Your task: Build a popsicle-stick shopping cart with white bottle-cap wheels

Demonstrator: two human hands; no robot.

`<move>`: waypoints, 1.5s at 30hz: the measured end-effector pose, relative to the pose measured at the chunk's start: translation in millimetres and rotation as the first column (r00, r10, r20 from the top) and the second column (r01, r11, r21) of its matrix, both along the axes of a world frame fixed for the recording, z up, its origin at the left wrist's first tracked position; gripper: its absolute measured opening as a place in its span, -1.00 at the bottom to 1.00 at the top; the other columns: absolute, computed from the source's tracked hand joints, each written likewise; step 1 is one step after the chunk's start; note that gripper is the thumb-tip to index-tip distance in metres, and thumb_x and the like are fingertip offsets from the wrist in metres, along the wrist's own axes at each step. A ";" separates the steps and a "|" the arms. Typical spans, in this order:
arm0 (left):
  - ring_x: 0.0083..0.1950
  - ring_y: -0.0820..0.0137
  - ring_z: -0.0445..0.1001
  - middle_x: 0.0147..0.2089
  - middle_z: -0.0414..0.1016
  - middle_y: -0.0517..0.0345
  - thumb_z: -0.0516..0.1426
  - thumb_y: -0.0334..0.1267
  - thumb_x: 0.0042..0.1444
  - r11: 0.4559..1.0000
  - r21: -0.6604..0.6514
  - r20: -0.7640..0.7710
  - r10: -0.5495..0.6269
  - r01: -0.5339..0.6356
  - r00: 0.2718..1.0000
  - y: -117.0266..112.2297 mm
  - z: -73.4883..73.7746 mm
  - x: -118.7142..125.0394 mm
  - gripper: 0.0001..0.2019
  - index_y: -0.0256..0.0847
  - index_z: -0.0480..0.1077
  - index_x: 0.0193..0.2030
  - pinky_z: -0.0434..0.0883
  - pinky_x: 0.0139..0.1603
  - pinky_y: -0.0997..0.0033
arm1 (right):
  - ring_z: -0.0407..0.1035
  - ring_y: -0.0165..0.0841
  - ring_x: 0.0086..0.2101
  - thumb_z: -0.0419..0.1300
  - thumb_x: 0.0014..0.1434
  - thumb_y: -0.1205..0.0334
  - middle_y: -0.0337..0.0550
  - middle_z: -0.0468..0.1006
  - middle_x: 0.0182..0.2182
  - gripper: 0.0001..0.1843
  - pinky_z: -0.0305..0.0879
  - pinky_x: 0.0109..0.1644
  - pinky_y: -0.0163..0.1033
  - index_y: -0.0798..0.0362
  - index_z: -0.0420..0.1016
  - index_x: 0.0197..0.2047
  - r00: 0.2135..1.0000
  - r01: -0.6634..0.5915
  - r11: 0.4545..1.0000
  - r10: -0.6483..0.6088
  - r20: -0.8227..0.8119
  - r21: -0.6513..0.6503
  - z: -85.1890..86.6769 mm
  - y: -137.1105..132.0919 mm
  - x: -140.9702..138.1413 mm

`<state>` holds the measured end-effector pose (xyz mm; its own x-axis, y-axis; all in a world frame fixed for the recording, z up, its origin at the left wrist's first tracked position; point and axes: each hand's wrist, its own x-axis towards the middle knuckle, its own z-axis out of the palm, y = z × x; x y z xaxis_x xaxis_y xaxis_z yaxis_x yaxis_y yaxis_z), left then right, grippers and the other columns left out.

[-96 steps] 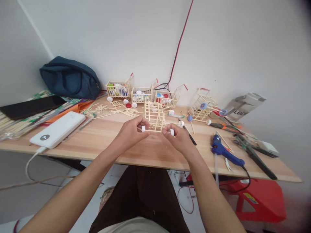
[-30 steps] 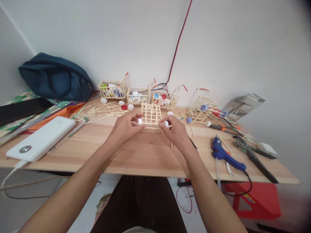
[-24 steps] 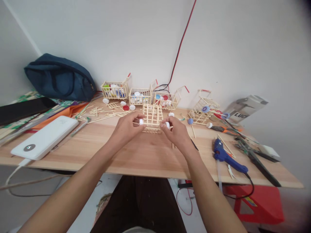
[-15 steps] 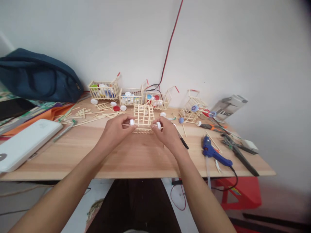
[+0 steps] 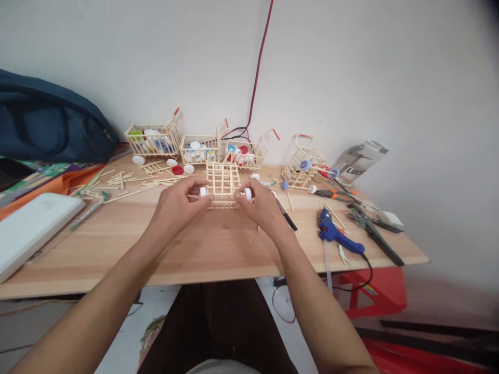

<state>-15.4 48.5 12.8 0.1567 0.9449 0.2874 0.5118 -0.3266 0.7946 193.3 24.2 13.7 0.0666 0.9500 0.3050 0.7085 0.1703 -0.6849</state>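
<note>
Above a wooden tabletop, the left hand and right hand are curled nearly closed, holding a stick frame between them beside its white caps; exact fingertip contact is hard to see. The frame, turned since the earliest view, now presents its grid face, apparently keeping both capped ends within reach. Behind stand stick carts.

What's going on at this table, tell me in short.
A person's left hand and right hand hold a small stick frame between them at the table, with a white cap at each hand. Behind it, three stick carts holding coloured caps stand along the wall. A blue glue gun lies to the right.
</note>
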 end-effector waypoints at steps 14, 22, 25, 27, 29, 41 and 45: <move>-0.26 0.33 0.54 -0.16 0.57 0.09 0.25 -0.10 -0.04 1.000 -0.017 0.026 -0.011 0.012 1.000 -4.3 3.5 -0.2 -0.64 -0.20 0.47 -0.11 0.46 -0.15 0.32 | 0.34 -0.36 -0.37 0.16 0.11 0.10 -0.26 0.49 -0.39 -0.84 0.19 -0.24 -0.25 -0.01 0.39 -0.27 1.000 -0.007 1.000 0.006 -0.024 -0.014 -2.3 -2.8 1.3; -0.25 0.35 0.55 -0.21 0.58 0.12 0.25 -0.18 -0.03 0.999 -0.030 0.040 -0.024 0.025 0.999 -6.6 5.6 -1.5 -0.70 -0.21 0.50 -0.13 0.47 -0.13 0.35 | 0.38 -0.32 -0.31 0.16 0.12 0.08 -0.19 0.55 -0.32 -0.81 0.22 -0.21 -0.22 0.00 0.42 -0.25 1.000 0.004 1.000 -0.004 -0.016 0.006 -8.3 -1.4 2.7; -0.21 0.32 0.55 -0.19 0.58 0.09 0.25 -0.16 -0.02 0.998 -0.057 0.045 -0.007 0.010 0.999 -5.7 5.4 -1.1 -0.65 -0.22 0.49 -0.08 0.48 -0.11 0.32 | 0.38 -0.31 -0.31 0.17 0.12 0.07 -0.19 0.56 -0.31 -0.81 0.23 -0.23 -0.22 0.00 0.42 -0.26 1.000 0.002 1.000 -0.002 -0.014 -0.005 -10.0 0.5 4.1; -0.17 0.31 0.54 -0.12 0.57 0.06 0.25 -0.14 -0.02 0.998 -0.068 0.061 -0.005 0.009 0.998 -5.3 6.2 -0.5 -0.62 -0.23 0.47 -0.05 0.48 -0.11 0.30 | 0.38 -0.32 -0.32 0.18 0.12 0.05 -0.20 0.56 -0.33 -0.79 0.23 -0.26 -0.22 -0.01 0.42 -0.25 1.000 -0.010 1.000 0.010 -0.016 -0.017 -10.7 1.1 6.3; -0.13 0.29 0.54 -0.05 0.57 0.02 0.25 -0.11 -0.03 0.997 -0.072 0.084 -0.018 0.024 0.996 -4.6 7.2 -0.3 -0.61 -0.23 0.46 -0.05 0.49 -0.12 0.29 | 0.40 -0.30 -0.32 0.19 0.13 0.00 -0.20 0.55 -0.34 -0.76 0.23 -0.27 -0.22 -0.02 0.41 -0.24 1.000 -0.017 1.000 0.016 -0.020 -0.026 -10.5 1.1 9.2; -0.15 0.25 0.54 -0.06 0.54 -0.02 0.26 0.01 -0.04 0.988 -0.129 0.203 -0.058 0.086 0.977 5.9 5.9 -3.6 -0.53 -0.24 0.43 -0.05 0.54 -0.18 0.21 | 0.43 -0.32 -0.31 0.10 0.18 -0.16 -0.20 0.56 -0.36 -0.64 0.30 -0.16 -0.19 -0.02 0.35 -0.32 0.995 0.004 1.000 -0.003 -0.100 0.012 -3.4 17.0 7.3; -0.18 0.30 0.53 -0.07 0.52 0.00 0.27 0.01 -0.01 0.982 -0.149 0.273 -0.070 0.114 0.960 5.6 8.6 -5.1 -0.55 -0.23 0.45 -0.05 0.57 -0.18 0.23 | 0.43 -0.35 -0.33 0.09 0.19 -0.16 -0.20 0.57 -0.36 -0.63 0.30 -0.16 -0.19 0.00 0.35 -0.32 0.988 0.017 1.000 -0.021 -0.153 -0.024 -2.7 22.5 7.0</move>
<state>-20.6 54.1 21.4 0.1840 0.9672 0.1751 0.2492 -0.2182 0.9435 200.3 46.7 11.0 0.1291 0.9548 0.2679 0.5975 0.1408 -0.7894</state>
